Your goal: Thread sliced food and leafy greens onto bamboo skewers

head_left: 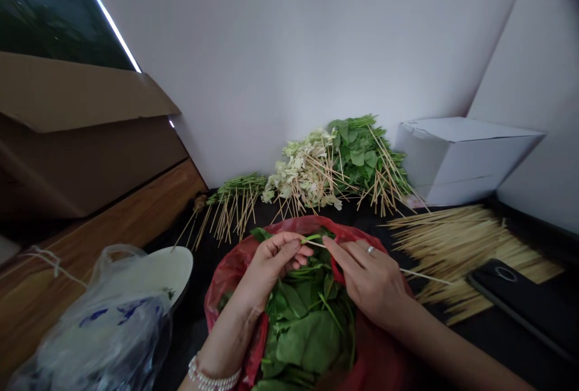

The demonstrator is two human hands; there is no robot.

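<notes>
Over a red plastic bag (226,270) of leafy greens (307,330), my two hands meet. My left hand (280,255) pinches a thin green stem (311,238) between thumb and fingertips. In my right hand (368,276), which wears a ring, is a wooden skewer (429,276); its long end sticks out to the right behind the hand. The skewer's other end reaches toward the stem at my left fingertips. Whether it pierces the stem I cannot tell.
Against the wall lie skewered greens (359,146), skewered pale cabbage (298,168) and skewered green stalks (239,189). Loose skewers (470,246) and a phone (520,300) are at right, near a white box (470,162). A white bowl (181,267), a clear plastic bag (108,330) and a cardboard box (90,155) stand left.
</notes>
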